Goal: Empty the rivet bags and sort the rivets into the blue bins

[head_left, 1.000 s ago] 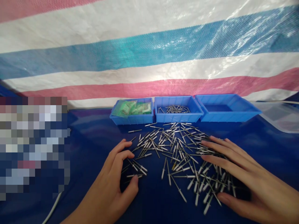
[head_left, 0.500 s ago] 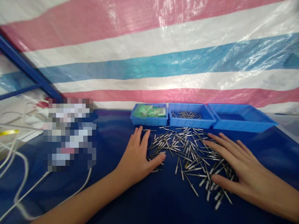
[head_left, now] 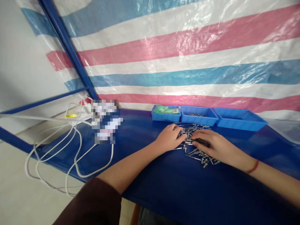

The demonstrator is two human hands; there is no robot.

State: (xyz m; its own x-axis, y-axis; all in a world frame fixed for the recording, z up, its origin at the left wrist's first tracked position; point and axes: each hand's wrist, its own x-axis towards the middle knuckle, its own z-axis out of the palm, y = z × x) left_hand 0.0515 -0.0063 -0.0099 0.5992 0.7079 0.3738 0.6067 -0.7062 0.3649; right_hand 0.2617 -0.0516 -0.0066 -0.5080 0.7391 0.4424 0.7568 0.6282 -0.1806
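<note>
A heap of silver blind rivets lies loose on the blue tabletop between my hands. On the heap's left side my left hand rests, its fingers bent and its thumb apart from them, touching rivets at the edge. My right hand is on the right side, fingers and thumb curled around a bunch of rivets that shows dark between them. Fingertips of both hands are partly hidden among the rivets. Behind the heap, a middle blue bin holds more rivets.
A left blue bin holds green plastic packets; a right blue bin stands beside the middle one. White cables loop over the table's left side near a blurred-out patch. A striped sheet hangs behind, with a blue frame post at left.
My hands have come closer together, pushing the spread rivets into a tighter heap. The right fingers have curled in around some rivets. The view has shifted left and pulled back.
</note>
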